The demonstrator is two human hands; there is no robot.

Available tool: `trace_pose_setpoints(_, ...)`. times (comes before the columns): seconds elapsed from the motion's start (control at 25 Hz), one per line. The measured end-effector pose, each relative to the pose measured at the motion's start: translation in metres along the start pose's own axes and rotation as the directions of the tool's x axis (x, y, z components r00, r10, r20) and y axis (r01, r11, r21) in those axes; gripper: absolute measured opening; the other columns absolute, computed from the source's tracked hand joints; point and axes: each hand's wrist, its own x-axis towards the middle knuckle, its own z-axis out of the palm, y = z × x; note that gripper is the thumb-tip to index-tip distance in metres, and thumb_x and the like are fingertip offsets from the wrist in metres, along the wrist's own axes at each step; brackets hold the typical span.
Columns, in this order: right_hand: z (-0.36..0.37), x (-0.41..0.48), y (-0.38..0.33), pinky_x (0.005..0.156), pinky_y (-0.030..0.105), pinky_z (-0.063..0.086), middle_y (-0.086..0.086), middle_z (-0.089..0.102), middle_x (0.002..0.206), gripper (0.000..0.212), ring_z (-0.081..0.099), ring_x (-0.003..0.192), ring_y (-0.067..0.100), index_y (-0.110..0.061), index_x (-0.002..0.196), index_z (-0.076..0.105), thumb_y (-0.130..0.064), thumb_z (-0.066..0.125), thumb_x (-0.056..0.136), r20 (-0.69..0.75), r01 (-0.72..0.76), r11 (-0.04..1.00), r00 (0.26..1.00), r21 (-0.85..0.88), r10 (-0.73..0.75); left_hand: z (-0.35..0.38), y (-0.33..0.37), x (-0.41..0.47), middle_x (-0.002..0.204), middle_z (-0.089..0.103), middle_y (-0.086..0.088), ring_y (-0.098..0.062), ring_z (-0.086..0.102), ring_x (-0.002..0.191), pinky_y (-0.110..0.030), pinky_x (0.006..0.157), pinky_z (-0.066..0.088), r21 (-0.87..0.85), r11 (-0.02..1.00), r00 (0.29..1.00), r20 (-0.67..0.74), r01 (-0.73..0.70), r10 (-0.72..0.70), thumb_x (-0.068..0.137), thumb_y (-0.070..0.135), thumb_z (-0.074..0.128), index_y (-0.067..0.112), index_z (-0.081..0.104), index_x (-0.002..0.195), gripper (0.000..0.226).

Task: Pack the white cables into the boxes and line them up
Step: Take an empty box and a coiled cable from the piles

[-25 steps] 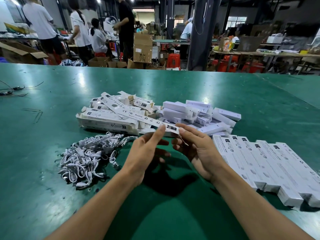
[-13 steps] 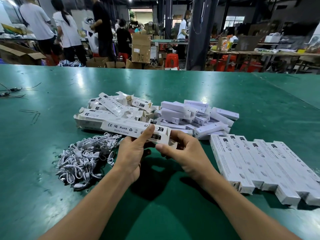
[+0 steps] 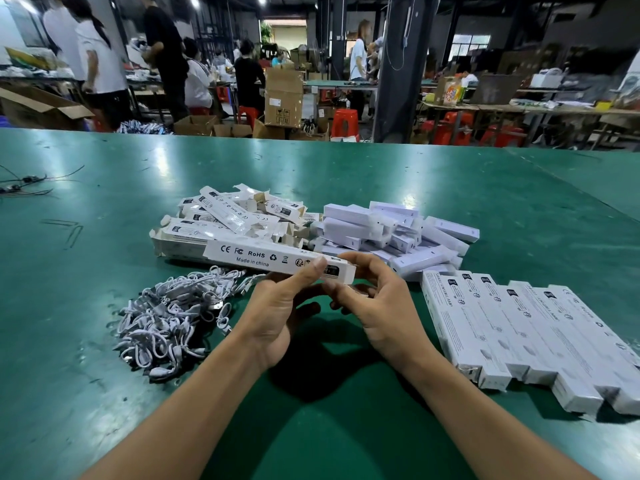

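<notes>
I hold a long white box (image 3: 263, 258) printed with "RoHS" and "Made in china" level above the green table (image 3: 346, 174). My left hand (image 3: 277, 306) grips it from below, thumb on its front face. My right hand (image 3: 377, 306) pinches the box's right end. A heap of coiled white cables (image 3: 173, 313) lies left of my left hand. Unfilled printed boxes (image 3: 225, 220) are piled behind, with plain white inner boxes (image 3: 391, 230) to their right. Several packed boxes (image 3: 519, 334) lie side by side in a row at the right.
Thin dark wires (image 3: 24, 183) lie at the table's far left edge. Beyond the table stand several people, cardboard cartons (image 3: 284, 98), red stools (image 3: 344, 123), a dark pillar (image 3: 398, 67) and other work tables.
The flat box I held a second ago is now opened into a full box shape. Both hands have lowered it slightly and turned its printed side toward me.
</notes>
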Motion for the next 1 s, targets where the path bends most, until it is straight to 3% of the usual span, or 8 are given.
trace_pose_setpoints(0.2, 0.0004, 0.0022, -0.0025, 0.071, 0.024, 0.056, -0.004, 0.077, 0.097, 0.031, 0.072, 0.082, 0.014, -0.029, 0.112, 0.073, -0.03, 0.082, 0.083, -0.012, -0.025, 0.994, 1.0, 0.11, 0.026, -0.0004, 0.0025, 0.0013, 0.093, 0.078, -0.002, -0.011, 0.073, 0.075, -0.028, 0.068, 0.051, 0.011, 1.0, 0.999, -0.03, 0.013, -0.012, 0.055, 0.044, 0.083, 0.028, 0.082, 0.08, 0.029)
trace_pose_setpoints(0.44, -0.001, 0.005, 0.0007, 0.071, 0.025, 0.056, 0.002, 0.077, 0.091, 0.006, 0.074, 0.085, 0.017, -0.025, 0.093, 0.077, -0.024, 0.079, 0.087, -0.086, -0.051, 0.987, 0.994, 0.15, 0.065, -0.0023, 0.0036, 0.0035, 0.09, 0.078, -0.002, -0.011, 0.072, 0.072, -0.032, 0.072, 0.051, 0.005, 1.0, 0.996, -0.085, -0.023, 0.024, 0.053, 0.042, 0.083, 0.021, 0.079, 0.081, 0.035)
trace_pose_setpoints(0.6, 0.0003, 0.0046, 0.0011, 0.069, 0.018, 0.055, -0.002, 0.078, 0.09, 0.014, 0.074, 0.084, 0.01, -0.029, 0.091, 0.078, -0.016, 0.08, 0.087, -0.124, -0.034, 0.99, 0.991, 0.136, 0.051, -0.002, 0.0011, 0.0029, 0.085, 0.077, -0.006, -0.017, 0.073, 0.074, -0.035, 0.074, 0.055, 0.012, 0.998, 0.993, -0.096, -0.067, 0.068, 0.045, 0.038, 0.086, 0.014, 0.073, 0.085, 0.048)
trace_pose_setpoints(0.72, -0.0014, 0.0047, 0.0002, 0.071, 0.014, 0.053, -0.004, 0.078, 0.087, 0.016, 0.071, 0.08, 0.005, -0.031, 0.091, 0.078, -0.016, 0.081, 0.085, -0.146, 0.002, 0.993, 0.989, 0.115, 0.015, -0.0009, -0.0012, 0.0036, 0.081, 0.077, -0.006, -0.019, 0.071, 0.074, -0.038, 0.079, 0.054, 0.027, 0.996, 0.991, -0.102, -0.08, 0.083, 0.042, 0.037, 0.088, 0.017, 0.078, 0.072, 0.037)
trace_pose_setpoints(0.84, -0.0018, 0.0038, -0.0009, 0.073, 0.016, 0.052, -0.007, 0.075, 0.085, 0.021, 0.068, 0.079, 0.004, -0.035, 0.097, 0.077, -0.016, 0.079, 0.088, -0.143, 0.039, 0.996, 0.989, 0.082, -0.027, -0.0013, -0.0014, 0.004, 0.08, 0.076, -0.004, -0.017, 0.069, 0.072, -0.034, 0.073, 0.054, 0.023, 0.995, 0.99, -0.104, -0.093, 0.095, 0.043, 0.038, 0.088, 0.022, 0.079, 0.068, 0.031)
trace_pose_setpoints(1.0, 0.0007, 0.0027, -0.0063, 0.074, 0.021, 0.053, -0.007, 0.074, 0.087, 0.025, 0.068, 0.084, 0.006, -0.038, 0.105, 0.074, -0.039, 0.079, 0.081, -0.101, 0.08, 0.996, 0.992, 0.048, -0.075, -0.0045, -0.0002, 0.0057, 0.083, 0.076, 0.0, -0.01, 0.066, 0.064, -0.025, 0.063, 0.052, -0.009, 0.999, 0.997, -0.071, -0.043, 0.042, 0.051, 0.042, 0.087, 0.024, 0.081, 0.076, 0.031)
